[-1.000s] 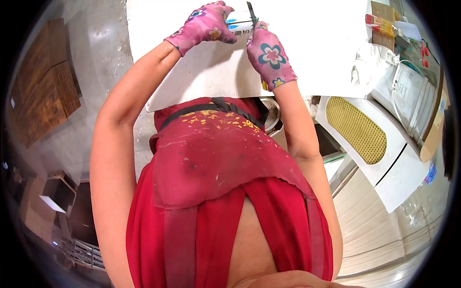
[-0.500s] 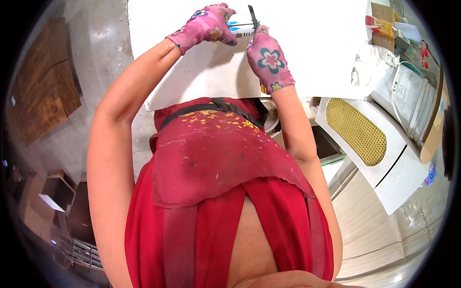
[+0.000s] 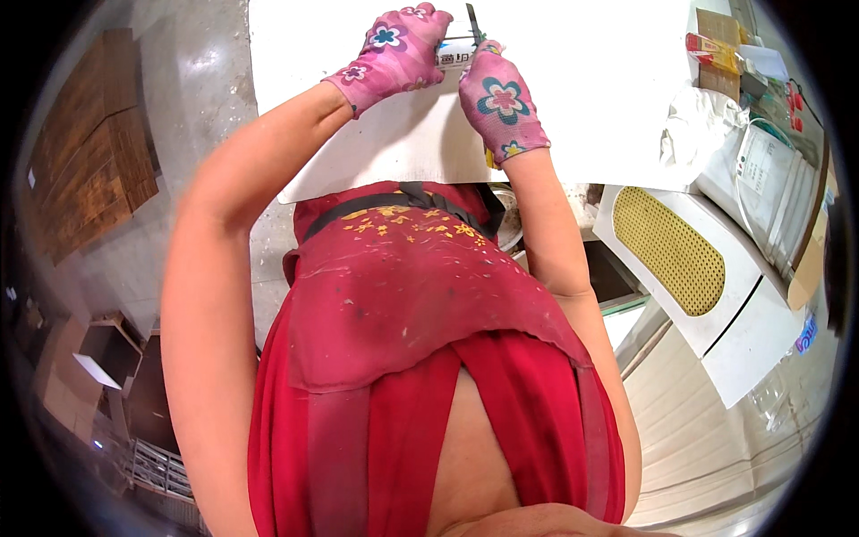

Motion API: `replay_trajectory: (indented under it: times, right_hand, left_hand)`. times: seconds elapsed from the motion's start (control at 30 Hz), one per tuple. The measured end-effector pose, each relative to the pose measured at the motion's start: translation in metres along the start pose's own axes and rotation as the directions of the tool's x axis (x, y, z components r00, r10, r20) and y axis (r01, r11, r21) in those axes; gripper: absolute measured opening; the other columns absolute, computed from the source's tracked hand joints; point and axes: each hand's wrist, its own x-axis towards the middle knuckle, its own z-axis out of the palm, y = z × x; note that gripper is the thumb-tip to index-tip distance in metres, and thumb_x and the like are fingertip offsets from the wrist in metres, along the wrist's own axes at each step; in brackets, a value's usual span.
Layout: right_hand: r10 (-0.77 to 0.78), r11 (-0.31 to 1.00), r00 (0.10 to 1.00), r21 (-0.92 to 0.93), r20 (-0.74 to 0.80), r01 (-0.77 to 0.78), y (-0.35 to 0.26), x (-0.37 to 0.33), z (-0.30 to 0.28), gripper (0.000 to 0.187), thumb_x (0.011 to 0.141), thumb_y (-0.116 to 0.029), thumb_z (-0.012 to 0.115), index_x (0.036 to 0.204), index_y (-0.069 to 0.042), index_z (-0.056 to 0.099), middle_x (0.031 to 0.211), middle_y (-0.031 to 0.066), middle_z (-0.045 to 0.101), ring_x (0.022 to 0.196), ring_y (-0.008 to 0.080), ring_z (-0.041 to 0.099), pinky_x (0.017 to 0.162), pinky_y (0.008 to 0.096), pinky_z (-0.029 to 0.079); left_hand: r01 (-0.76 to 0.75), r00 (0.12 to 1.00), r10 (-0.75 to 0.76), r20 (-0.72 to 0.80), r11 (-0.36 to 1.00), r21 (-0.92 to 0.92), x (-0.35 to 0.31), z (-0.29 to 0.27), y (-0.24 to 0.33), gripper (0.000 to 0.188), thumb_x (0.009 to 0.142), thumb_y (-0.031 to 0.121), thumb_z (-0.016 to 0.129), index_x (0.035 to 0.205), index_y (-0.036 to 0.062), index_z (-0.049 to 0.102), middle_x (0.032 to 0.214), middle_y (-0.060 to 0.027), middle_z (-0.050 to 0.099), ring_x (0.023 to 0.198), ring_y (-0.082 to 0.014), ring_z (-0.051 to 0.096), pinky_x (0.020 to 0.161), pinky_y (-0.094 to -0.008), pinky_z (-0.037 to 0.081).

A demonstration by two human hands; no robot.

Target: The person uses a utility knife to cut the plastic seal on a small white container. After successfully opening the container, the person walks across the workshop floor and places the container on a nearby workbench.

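Both hands wear pink gloves with a flower pattern and work at the top of the view, over a large white board (image 3: 591, 98). My left hand (image 3: 394, 54) is closed around one end of a small white tube-like package (image 3: 455, 55). My right hand (image 3: 501, 103) grips the package's other end and also holds a thin dark tool (image 3: 472, 21) that sticks up past the fingers. What the tool is cannot be made out. A red apron (image 3: 412, 295) with paint flecks fills the middle of the view.
A white cabinet with a yellow woven panel (image 3: 667, 251) stands at the right, with a white appliance (image 3: 769, 192) and small boxes (image 3: 716, 54) behind it. Brown wooden boards (image 3: 85, 179) lie at the left on a grey floor. Cardboard boxes (image 3: 80, 367) sit at the lower left.
Both hands have shifted slightly upward and closer together on the package. Little else differs.
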Motion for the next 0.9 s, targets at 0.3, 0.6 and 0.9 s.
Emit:
replay_trajectory:
  times: [0.3,0.6,0.9]
  right_hand:
    - [-0.005,1.0,1.0,-0.008,0.017,0.005,0.0,-0.012,0.0,0.02,0.087,-0.009,0.047,0.097,0.008,0.051,0.079,0.0279,0.063,0.078,0.0434,0.062,0.07,0.0469,0.051]
    - [-0.062,0.996,0.997,-0.064,0.036,0.064,0.0,-0.011,-0.005,0.024,0.087,-0.01,0.048,0.103,0.007,0.053,0.086,0.0266,0.064,0.08,0.0401,0.065,0.069,0.0445,0.053]
    - [-0.047,0.994,0.996,-0.097,0.07,0.054,0.003,0.0,-0.005,0.027,0.088,-0.011,0.049,0.103,0.01,0.051,0.082,0.0255,0.064,0.078,0.0393,0.064,0.069,0.0429,0.053]
  left_hand:
    - [0.059,0.997,-0.054,0.064,0.995,-0.081,0.008,-0.007,-0.002,0.054,0.059,0.024,0.073,0.107,0.0026,0.061,0.102,-0.0191,0.061,0.1,-0.0337,0.06,0.089,-0.0394,0.049]
    - [-0.026,0.997,0.031,0.072,0.997,-0.072,0.01,-0.01,-0.006,0.046,0.058,0.024,0.071,0.1,0.0042,0.064,0.099,-0.0183,0.062,0.099,-0.0337,0.06,0.087,-0.0392,0.049]
    - [0.001,0.994,0.013,0.108,0.992,-0.126,0.011,-0.01,-0.007,0.044,0.057,0.025,0.071,0.096,0.0057,0.066,0.099,-0.018,0.063,0.099,-0.0332,0.06,0.088,-0.0394,0.049]
